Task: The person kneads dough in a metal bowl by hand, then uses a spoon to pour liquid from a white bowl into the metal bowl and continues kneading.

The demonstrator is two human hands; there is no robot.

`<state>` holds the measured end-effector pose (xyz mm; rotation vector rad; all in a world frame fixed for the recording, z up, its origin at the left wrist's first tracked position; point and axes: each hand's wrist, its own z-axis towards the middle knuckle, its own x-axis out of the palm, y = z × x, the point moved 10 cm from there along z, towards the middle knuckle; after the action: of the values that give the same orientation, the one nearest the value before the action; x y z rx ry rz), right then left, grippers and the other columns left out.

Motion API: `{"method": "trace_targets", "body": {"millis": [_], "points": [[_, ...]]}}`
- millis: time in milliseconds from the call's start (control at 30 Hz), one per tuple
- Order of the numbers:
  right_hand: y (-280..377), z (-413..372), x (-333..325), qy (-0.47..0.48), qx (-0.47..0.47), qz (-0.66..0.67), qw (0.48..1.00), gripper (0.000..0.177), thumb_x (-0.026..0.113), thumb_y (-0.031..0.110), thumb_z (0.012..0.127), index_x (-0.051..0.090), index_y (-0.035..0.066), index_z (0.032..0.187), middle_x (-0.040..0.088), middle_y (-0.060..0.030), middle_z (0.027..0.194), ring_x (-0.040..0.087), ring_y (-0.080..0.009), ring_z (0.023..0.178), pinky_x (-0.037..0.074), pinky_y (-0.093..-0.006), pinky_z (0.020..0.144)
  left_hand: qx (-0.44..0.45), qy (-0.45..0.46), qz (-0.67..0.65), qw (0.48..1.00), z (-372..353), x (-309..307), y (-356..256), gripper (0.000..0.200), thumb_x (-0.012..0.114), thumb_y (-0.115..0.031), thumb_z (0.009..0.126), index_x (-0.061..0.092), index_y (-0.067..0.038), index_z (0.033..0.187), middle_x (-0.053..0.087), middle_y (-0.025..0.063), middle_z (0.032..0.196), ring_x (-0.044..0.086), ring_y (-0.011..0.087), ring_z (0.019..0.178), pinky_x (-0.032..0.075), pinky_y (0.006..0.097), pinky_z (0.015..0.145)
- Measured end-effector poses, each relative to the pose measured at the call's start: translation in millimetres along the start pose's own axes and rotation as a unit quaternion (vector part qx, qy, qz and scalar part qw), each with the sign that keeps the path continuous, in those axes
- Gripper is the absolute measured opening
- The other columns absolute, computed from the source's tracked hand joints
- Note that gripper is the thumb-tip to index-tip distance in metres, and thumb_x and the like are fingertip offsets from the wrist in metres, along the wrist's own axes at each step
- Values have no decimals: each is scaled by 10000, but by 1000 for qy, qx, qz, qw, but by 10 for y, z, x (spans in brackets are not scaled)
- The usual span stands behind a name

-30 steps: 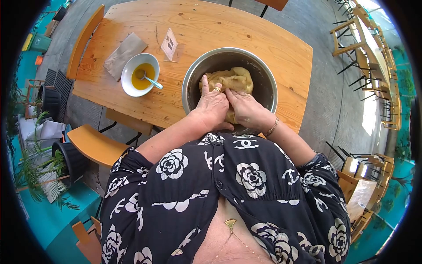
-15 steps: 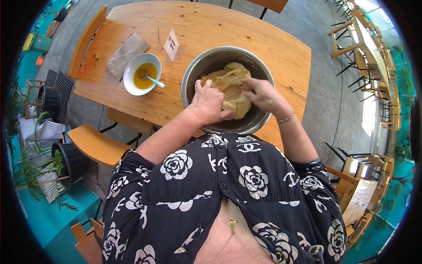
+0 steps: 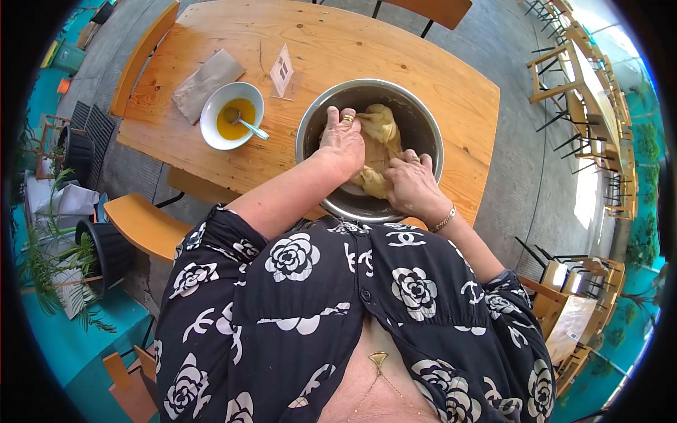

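"Between the two hands lies the dough, inside the metal bowl. How do the hands themselves stand?"

"Apart. The left hand rests on the dough's left side, fingers stretched out; the right hand has its fingers bent over the lower right edge. Whether those fingertips pinch it, I can't tell."

"What could go wrong there?"

"Tearing, I'd say. The dough looks drawn out between them, so a hard pull from the right could split it. There's a ring on the left hand too, and dough could well lodge around it. The bracelet, just behind the right hand, is near the rim and could catch."

"And the bowl around the hands?"

"Neither hand seems to grip its rim. If both push the same way, it could slide on the wooden bench."

"Farther off, left of the hands?"

"A white bowl of yellow liquid, a spoon leaning in it, its handle poking past the rim towards the hands. A wide swing on that side could knock the handle and spill the liquid."

"Beyond that?"

"Folded brown paper just beside the white bowl, so a spill could soak it."
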<state>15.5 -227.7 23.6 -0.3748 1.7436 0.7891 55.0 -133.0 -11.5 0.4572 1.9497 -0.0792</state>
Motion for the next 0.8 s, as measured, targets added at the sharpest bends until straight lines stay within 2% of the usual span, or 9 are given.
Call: {"method": "trace_targets", "body": {"millis": [133,167,267,300,400,533,667,733,800], "points": [[-135,-48,-81,38,22,97,994,210,603,119,760,751,37,884,666,-117,924,577,-301,1008,429,-418,934,12,-22,-53,998,-73,-78,-8,373,617,-234,888,701,1,1165,512,172,1369,344,368,1425,161,581,1184],[-146,1,-81,68,7,131,989,299,562,66,777,730,-3,1014,685,-159,1008,584,-343,1035,460,-408,956,21,-92,-83,992,-106,-101,-5,313,628,-207,882,714,-15,1114,565,154,1291,366,360,1407,171,571,1175],[95,190,-405,-25,-42,147,988,341,521,18,789,684,-38,1084,679,-192,1042,581,-369,1045,447,-425,965,105,-130,-128,978,-278,-302,-134,307,617,-136,856,733,-35,1122,622,138,1219,387,358,1388,220,651,1128],[114,280,-253,51,-18,131,990,398,509,-1,791,632,-51,1166,648,-220,1153,567,-393,1102,441,-422,994,107,-114,-105,982,-276,-261,-177,318,628,-212,885,734,-37,1128,642,110,1180,379,345,1391,201,648,1134],[73,471,-92,-51,-34,94,994,441,511,9,796,604,-48,1224,592,-231,1288,541,-398,1189,425,-420,1040,56,-106,-118,986,-254,-185,-62,450,684,-377,886,692,-29,1171,621,99,1171,412,335,1354,201,586,1144],[-142,348,-126,-59,-31,35,997,533,497,8,791,567,-27,1319,494,-199,1469,492,-385,1287,394,-433,1091,2,-53,-109,993,-276,-129,92,623,761,-477,798,671,-15,1207,602,90,1220,399,325,1369,196,579,1149],[-319,305,-168,-73,-33,97,992,472,531,12,790,626,-24,1252,573,-153,1402,545,-356,1209,410,-419,1067,-8,-91,-122,988,-249,-116,110,547,789,-463,763,733,-53,1119,645,111,1174,405,326,1339,218,576,1128],[-266,285,-388,-94,13,106,990,361,543,43,817,687,10,1146,652,-142,1231,579,-361,1122,432,-414,1017,10,-88,-178,980,-330,-223,170,450,789,-407,773,742,-58,1053,664,100,1111,459,320,1274,278,545,1086],[-160,252,-374,-76,23,94,992,281,556,61,828,729,42,1049,694,-127,1092,593,-357,1035,450,-414,966,18,-197,-255,946,-421,-332,283,329,778,-332,784,732,-67,974,669,85,1043,506,307,1180,324,500,1025]]}}
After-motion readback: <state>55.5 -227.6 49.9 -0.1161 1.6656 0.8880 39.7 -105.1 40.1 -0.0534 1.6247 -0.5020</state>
